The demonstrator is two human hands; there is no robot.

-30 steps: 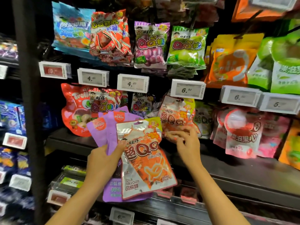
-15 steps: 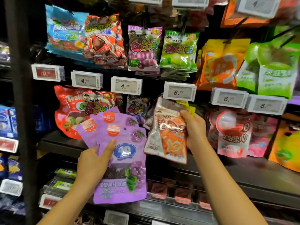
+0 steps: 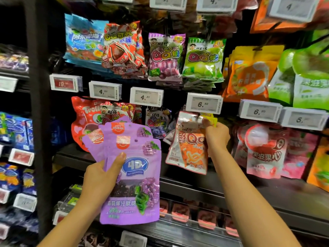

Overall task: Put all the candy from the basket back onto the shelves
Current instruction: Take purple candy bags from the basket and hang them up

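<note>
My left hand (image 3: 99, 177) grips a fan of three purple grape candy pouches (image 3: 135, 175), thumb across the front one, held low in front of the shelves. My right hand (image 3: 216, 135) pinches the top of an orange cola-flavour candy bag (image 3: 188, 145) and holds it up at the hook just under the 6.80 price tag (image 3: 204, 103). The bag hangs tilted from my fingers. Whether its hole sits on the hook I cannot tell. The basket is not in view.
Hanging candy bags fill the rack: red, purple (image 3: 164, 56) and green (image 3: 203, 57) above, pink bags (image 3: 265, 150) to the right. A dark upright post (image 3: 40, 111) stands left. A dark shelf ledge (image 3: 249, 191) runs below my arms, with small packs beneath.
My right hand took the orange cola bag off the stack in my left hand and raised it to the hook under the 6.80 tag. The purple pouches now show in front.
</note>
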